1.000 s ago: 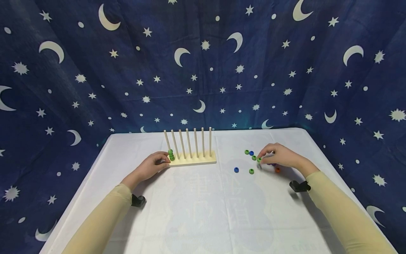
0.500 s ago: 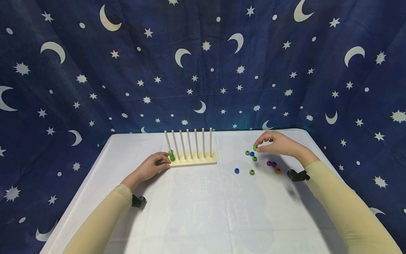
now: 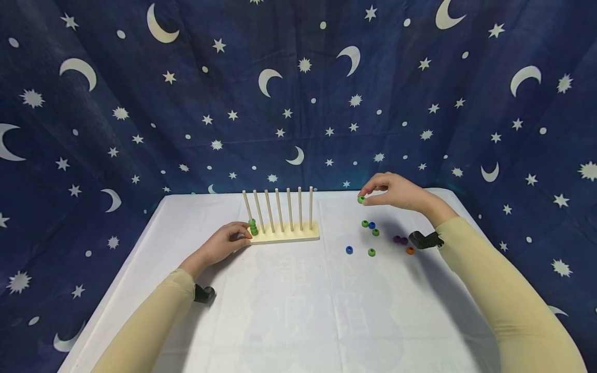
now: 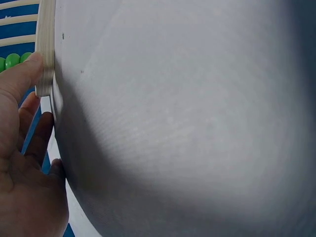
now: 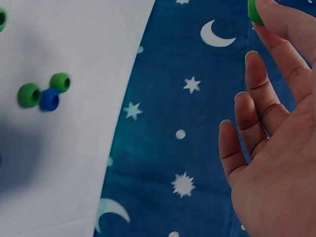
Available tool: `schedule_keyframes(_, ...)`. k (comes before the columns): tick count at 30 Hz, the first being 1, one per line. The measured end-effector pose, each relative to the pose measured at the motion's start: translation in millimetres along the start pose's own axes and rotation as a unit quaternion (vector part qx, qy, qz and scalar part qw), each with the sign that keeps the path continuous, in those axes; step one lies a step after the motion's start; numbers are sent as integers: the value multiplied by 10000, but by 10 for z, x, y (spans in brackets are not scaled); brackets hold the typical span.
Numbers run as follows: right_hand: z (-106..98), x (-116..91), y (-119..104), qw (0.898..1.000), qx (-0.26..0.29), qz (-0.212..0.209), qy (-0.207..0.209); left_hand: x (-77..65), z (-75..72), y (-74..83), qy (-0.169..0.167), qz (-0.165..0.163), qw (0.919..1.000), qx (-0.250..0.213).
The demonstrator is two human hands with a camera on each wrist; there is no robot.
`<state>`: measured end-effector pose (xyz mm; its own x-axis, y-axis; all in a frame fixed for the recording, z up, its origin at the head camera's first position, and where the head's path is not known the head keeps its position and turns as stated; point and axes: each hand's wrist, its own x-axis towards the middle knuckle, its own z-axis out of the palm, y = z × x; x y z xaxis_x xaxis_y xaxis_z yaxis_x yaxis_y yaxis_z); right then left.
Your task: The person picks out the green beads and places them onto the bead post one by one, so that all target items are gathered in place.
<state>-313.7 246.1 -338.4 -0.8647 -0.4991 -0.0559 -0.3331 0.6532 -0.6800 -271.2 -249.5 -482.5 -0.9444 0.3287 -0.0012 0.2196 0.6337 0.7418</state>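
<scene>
My right hand [image 3: 396, 192] is raised over the back of the table and pinches a green bead [image 3: 361, 199] between thumb and fingertip. In the right wrist view that bead [image 5: 255, 12] shows at the top edge, the other fingers spread below it. My left hand [image 3: 227, 242] grips the left end of a wooden peg board [image 3: 291, 235]. The left wrist view has the thumb pressed on the board's end [image 4: 45, 49], fingers beyond it. A row of upright pegs [image 3: 289, 210] stands on the board, and several green beads [image 3: 253, 227] are stacked on the leftmost peg.
Right of the board lie loose beads on the white tablecloth [image 3: 289, 300]: green beads [image 3: 371, 252], blue beads [image 3: 349, 249], two purple beads [image 3: 397, 239] and an orange bead [image 3: 410, 250]. A dark blue starry curtain [image 3: 308, 145] hangs close behind the table.
My right hand has lifted the green bead from among the loose beads and moved it up and to the left, uncovering the purple beads. The left hand stays on the peg board.
</scene>
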Motion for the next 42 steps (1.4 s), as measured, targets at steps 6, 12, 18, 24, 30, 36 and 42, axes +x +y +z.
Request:
schedule_keyframes(6, -4, 149, -124, 9998, 57, -184, -28, 0, -6, -7, 6, 33, 10000, 2)
schedule_keyframes(12, 13, 253, -256, 9995, 153, -281, -29, -5, -4, 8, 4, 50, 10000, -32)
schedule_keyframes(18, 33, 328, -404, 9994, 116, -325, -58, -8, -15, 18, -1, 36, 10000, -14)
schedule_keyframes(24, 76, 414, -525, 9991, 199, -374, -71, -13, -16, 14, 5, 96, 9999, -66)
schedule_keyframes(30, 123, 485, -609, 9983, 207, -549, -73, -12, -13, 24, -23, 86, 9999, -74)
schedule_keyframes(36, 170, 571, -691, 9967, 243, -772, -101, -12, -15, 17, -10, 107, 9999, -99)
schedule_keyframes(42, 219, 649, -801, 9950, 215, -964, -121, -9, -3, 3, 14, 116, 9999, -108)
